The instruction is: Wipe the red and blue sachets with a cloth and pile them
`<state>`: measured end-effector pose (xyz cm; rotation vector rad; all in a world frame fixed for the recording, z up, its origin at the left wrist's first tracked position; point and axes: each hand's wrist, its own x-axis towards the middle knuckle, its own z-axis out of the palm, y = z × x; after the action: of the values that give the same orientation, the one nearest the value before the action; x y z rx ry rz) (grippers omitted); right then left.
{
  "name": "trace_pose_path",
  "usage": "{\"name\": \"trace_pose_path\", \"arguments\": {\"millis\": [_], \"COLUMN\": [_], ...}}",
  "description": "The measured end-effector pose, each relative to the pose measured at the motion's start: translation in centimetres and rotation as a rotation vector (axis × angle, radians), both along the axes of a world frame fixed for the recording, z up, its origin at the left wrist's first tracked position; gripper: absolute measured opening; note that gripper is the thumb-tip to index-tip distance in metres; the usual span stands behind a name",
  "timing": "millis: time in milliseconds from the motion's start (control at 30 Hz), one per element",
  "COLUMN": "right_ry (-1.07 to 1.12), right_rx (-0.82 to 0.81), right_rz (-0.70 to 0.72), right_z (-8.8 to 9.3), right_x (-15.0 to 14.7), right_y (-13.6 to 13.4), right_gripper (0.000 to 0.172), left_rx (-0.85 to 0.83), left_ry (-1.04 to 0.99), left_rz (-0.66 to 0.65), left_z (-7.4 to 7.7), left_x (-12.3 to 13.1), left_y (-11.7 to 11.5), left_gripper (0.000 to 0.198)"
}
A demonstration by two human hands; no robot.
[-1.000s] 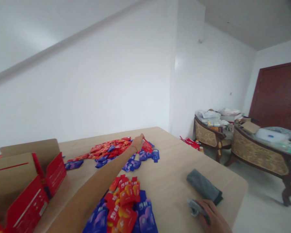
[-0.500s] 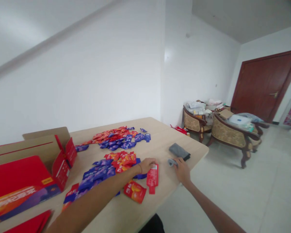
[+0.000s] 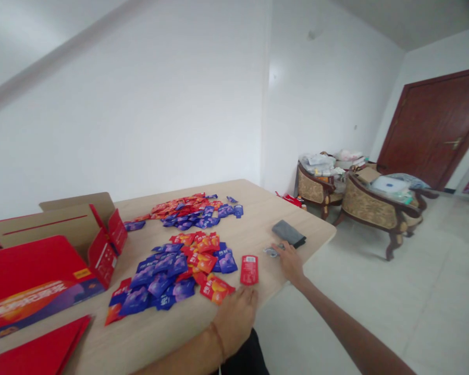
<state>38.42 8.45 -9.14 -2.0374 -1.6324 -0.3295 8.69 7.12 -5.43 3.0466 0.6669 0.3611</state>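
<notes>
My left hand (image 3: 235, 319) rests at the near edge of the wooden table (image 3: 266, 219), fingers loosely curled, with nothing in it that I can see. Just beyond its fingertips lies a single red packet (image 3: 249, 269). A pile of blue and red snack packets (image 3: 175, 271) lies to its left. My right hand (image 3: 289, 260) lies on the table near the right edge, its fingers on a small grey object (image 3: 271, 252) beside a folded dark grey cloth (image 3: 288, 233).
A second heap of red and blue packets (image 3: 191, 208) lies farther back. An open red and brown cardboard box (image 3: 47, 255) stands at the left, with a red flat piece (image 3: 42, 354) near me. Two cluttered armchairs (image 3: 371, 208) and a dark red door (image 3: 441, 130) are to the right.
My left hand came back from the far heap with a red packet, set it down near the table edge and drew back toward me. The view shifted back and down.
</notes>
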Motion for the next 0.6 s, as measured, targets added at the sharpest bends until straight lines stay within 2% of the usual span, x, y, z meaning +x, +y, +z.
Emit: {"name": "trace_pose_path", "arguments": {"millis": [100, 200, 267, 400, 500, 600], "right_ry": [-0.048, -0.054, 0.000, 0.199, 0.248, 0.276], "right_rx": [-0.063, -0.071, -0.042, 0.024, 0.076, 0.145], "right_rz": [0.071, 0.120, 0.147, 0.165, 0.113, 0.065], "right_z": [0.6, 0.8, 0.9, 1.3, 2.1, 3.5], "right_x": [0.0, -0.1, 0.0, 0.6, 1.1, 0.7], "right_y": [0.0, 0.0, -0.1, 0.0, 0.0, -0.3], "right_gripper": [0.051, 0.043, 0.043, 0.035, 0.034, 0.038], "left_rx": [0.094, 0.131, 0.149, 0.194, 0.218, 0.254], "left_ry": [0.030, 0.011, -0.004, -0.039, -0.099, -0.151], "left_rz": [0.080, 0.162, 0.172, 0.149, 0.172, 0.200], "left_z": [-3.4, -5.3, -5.6, -5.0, -4.8, -5.4], "left_x": [-0.1, 0.9, 1.3, 1.1, 0.8, 0.7], "left_y": [-2.9, -3.2, -2.8, -2.7, -3.1, -3.4], "left_gripper": [0.051, 0.049, 0.046, 0.044, 0.046, 0.045]}}
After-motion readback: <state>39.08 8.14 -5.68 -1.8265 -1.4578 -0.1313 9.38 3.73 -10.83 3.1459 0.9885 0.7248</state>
